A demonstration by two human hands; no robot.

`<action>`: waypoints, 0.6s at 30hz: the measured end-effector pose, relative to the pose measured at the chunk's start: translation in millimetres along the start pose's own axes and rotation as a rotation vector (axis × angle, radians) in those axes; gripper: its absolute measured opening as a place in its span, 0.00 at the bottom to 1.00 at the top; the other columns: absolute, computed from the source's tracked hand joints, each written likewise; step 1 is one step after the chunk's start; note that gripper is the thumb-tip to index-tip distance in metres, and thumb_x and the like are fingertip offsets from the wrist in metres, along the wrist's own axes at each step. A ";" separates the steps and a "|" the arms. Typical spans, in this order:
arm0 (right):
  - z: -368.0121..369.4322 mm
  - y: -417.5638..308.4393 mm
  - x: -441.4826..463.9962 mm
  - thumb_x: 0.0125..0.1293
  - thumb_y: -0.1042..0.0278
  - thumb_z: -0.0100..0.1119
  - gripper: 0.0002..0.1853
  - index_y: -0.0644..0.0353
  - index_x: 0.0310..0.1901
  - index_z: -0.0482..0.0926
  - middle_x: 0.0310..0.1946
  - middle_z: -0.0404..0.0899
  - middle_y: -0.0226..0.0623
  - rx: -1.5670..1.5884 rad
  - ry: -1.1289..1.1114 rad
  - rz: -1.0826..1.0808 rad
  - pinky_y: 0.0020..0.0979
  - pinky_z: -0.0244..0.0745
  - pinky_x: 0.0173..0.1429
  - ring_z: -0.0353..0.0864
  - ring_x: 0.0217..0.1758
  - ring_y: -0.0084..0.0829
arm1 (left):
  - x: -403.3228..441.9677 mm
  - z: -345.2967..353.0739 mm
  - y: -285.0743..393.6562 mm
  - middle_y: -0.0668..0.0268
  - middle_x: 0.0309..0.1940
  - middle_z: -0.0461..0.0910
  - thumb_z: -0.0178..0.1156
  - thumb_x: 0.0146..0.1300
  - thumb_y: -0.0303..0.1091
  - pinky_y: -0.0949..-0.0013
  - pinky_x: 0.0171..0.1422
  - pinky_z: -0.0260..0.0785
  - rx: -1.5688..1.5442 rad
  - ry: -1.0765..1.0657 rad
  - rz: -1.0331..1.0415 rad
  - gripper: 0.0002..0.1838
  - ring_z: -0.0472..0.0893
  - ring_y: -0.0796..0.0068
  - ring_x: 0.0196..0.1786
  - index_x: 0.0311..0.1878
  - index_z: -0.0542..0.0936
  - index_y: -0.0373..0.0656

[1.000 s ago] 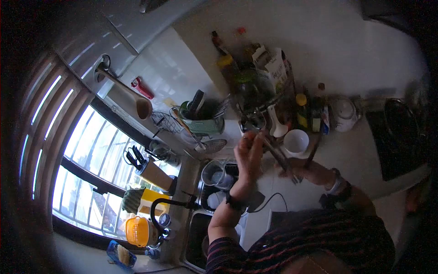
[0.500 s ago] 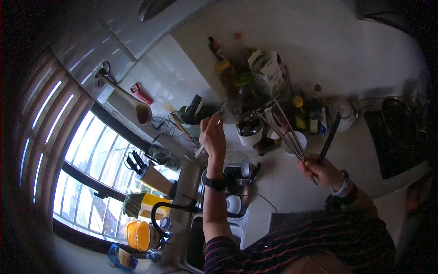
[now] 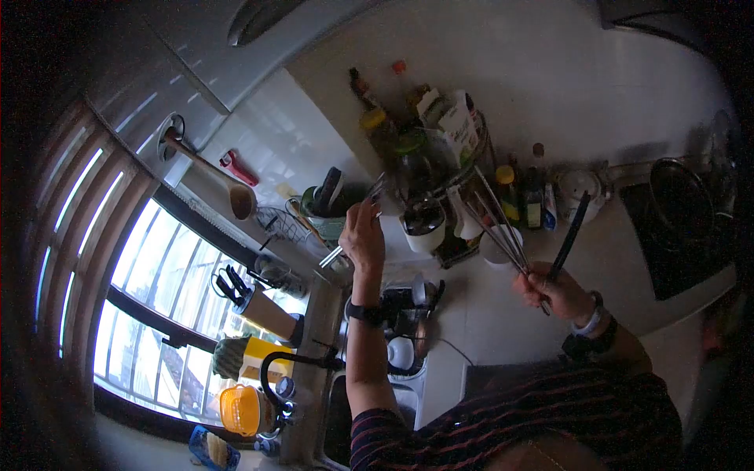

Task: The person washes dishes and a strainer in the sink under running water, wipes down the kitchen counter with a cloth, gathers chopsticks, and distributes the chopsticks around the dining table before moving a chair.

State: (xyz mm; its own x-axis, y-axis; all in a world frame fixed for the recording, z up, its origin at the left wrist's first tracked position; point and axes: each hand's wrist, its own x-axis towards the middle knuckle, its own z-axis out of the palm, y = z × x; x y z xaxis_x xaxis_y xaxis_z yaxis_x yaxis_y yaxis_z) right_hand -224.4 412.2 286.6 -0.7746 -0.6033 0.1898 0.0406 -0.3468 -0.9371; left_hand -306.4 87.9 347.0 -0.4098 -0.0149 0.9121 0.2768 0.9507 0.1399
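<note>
My left hand [image 3: 364, 237] is closed around thin shiny metal utensils [image 3: 333, 255], which stick out on both sides of the fist. It is just right of a green utensil holder [image 3: 328, 224]. In my right hand [image 3: 553, 293] is a bundle of long thin metal utensils [image 3: 503, 235] together with a dark stick-like utensil [image 3: 572, 235]. The far ends of the bundle fan out over a white cup [image 3: 496, 250]. Between the hands, a white container [image 3: 425, 231] with dark contents stands by the rack.
Bottles and a carton [image 3: 455, 129] stand on a rack at the back. The sink [image 3: 338, 420], black faucet [image 3: 301, 357], knife block [image 3: 267, 312] and orange basket [image 3: 239, 410] are at left. A dish rack [image 3: 404, 302] lies nearer; a dark stove [image 3: 667, 243] is at right.
My left hand has moved left from the rack towards the green holder, with metal utensils in it. My right hand has shifted right, and its bundle now shows spread out.
</note>
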 end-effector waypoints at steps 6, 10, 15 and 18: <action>-5.4 -2.7 1.4 0.65 0.56 0.44 0.14 0.59 0.33 0.71 0.19 0.64 0.23 -0.077 -0.038 -0.052 0.19 0.59 0.26 0.62 0.21 0.15 | 3.5 -0.4 1.3 0.63 0.34 0.76 0.54 0.52 0.25 0.66 0.33 0.70 0.079 -0.007 -0.019 0.09 0.78 0.63 0.34 0.39 0.74 0.45; -5.6 -3.6 0.5 0.65 0.56 0.43 0.14 0.59 0.33 0.70 0.19 0.64 0.23 -0.049 -0.025 -0.058 0.19 0.59 0.27 0.61 0.21 0.15 | 15.0 -12.0 1.4 0.61 0.35 0.77 0.48 0.56 0.23 0.70 0.40 0.69 -0.128 0.131 -0.150 0.07 0.78 0.66 0.35 0.37 0.73 0.41; -3.2 -12.0 -2.1 0.65 0.53 0.43 0.16 0.59 0.33 0.69 0.18 0.61 0.22 -0.065 -0.009 -0.037 0.19 0.57 0.26 0.59 0.21 0.15 | 30.9 -56.9 29.0 0.61 0.33 0.77 0.43 0.62 0.26 0.72 0.36 0.66 -0.487 0.379 -0.136 0.06 0.76 0.74 0.34 0.42 0.67 0.40; -1.8 -16.9 -6.2 0.65 0.54 0.44 0.15 0.59 0.34 0.69 0.19 0.61 0.22 -0.099 0.043 0.009 0.19 0.58 0.27 0.59 0.22 0.15 | 25.4 -63.8 31.8 0.62 0.29 0.75 0.43 0.63 0.26 0.74 0.33 0.63 -0.675 0.368 -0.175 0.07 0.73 0.77 0.31 0.44 0.63 0.41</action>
State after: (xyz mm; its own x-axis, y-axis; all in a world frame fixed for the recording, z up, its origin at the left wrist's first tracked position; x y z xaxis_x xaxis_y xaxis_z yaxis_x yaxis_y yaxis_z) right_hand -221.4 423.1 300.7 -0.8007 -0.5741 0.1709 -0.0133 -0.2682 -0.9633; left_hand -252.5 98.0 399.2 -0.2151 -0.3607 0.9075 0.7511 0.5329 0.3898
